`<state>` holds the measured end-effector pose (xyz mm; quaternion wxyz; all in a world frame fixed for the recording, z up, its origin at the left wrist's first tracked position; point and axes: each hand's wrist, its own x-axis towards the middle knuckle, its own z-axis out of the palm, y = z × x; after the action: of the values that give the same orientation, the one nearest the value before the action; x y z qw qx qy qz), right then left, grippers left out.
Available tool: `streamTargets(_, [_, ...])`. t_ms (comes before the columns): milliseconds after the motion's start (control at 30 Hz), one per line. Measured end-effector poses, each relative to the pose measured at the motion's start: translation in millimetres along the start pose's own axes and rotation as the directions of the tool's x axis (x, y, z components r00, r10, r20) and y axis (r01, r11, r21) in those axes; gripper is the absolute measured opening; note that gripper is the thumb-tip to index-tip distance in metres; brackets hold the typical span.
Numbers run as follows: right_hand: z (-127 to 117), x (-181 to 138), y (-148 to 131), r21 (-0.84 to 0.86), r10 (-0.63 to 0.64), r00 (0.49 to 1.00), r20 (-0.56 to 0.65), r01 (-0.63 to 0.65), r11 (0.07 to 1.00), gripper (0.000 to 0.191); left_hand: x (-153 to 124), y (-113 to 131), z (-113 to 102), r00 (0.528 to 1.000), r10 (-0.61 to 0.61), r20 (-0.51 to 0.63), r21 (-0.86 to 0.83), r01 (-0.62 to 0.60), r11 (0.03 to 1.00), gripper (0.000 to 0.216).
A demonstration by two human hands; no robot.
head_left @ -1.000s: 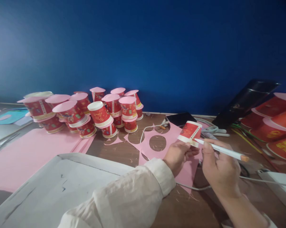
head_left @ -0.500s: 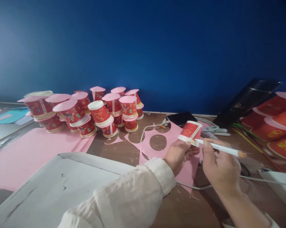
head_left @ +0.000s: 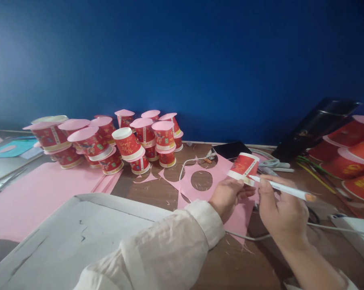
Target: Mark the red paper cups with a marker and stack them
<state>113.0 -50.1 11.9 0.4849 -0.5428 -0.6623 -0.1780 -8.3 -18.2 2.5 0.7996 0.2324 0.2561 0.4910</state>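
My left hand [head_left: 228, 199] grips a red paper cup [head_left: 245, 166] by its lower end, the cup tilted, with a white label strip facing me. In my right hand [head_left: 281, 207] is a white pen [head_left: 290, 191], held in a writing grip with its tip at the cup's side, close to the label strip. Whether the tip touches the cup I cannot tell. Below the hands lies a pink paper sheet [head_left: 184, 183] with a round hole cut in it.
Stacked red cups [head_left: 127, 146] with pink paper discs stand at left. Pink sheets [head_left: 57, 193] and a large white sheet [head_left: 115, 233] lie in front. At right are a black cylinder [head_left: 316, 125], more red cups [head_left: 335, 161], white cables [head_left: 269, 158] and a white device [head_left: 355, 233].
The cup and both hands sit very slightly further right in view. The pen tip stays near the label strip, and both grips are unchanged.
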Motion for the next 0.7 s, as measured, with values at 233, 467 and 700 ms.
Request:
streamTargets(233, [-0.2,-0.6,-1.6,0.005,-0.022,1.000,0.011,0.022,1.000,0.019,0.5,-1.3,-0.4,1.000,0.007,0.013,0.028,-0.008,1.000,0.023])
streamTargets(467, [-0.2,-0.4,0.7,-0.038,-0.051,0.999,0.017,0.051,0.998,0.022,2.1,-5.4,-3.2,0.999,0.015,0.034,0.108,-0.018,0.994,0.029])
streamTargets(700, [-1.2,-0.2,1.5,-0.072,-0.073,0.997,0.001,0.073,0.995,0.021,4.5,-5.3,-3.2,0.999,0.013,0.030,0.189,-0.019,0.982,0.019])
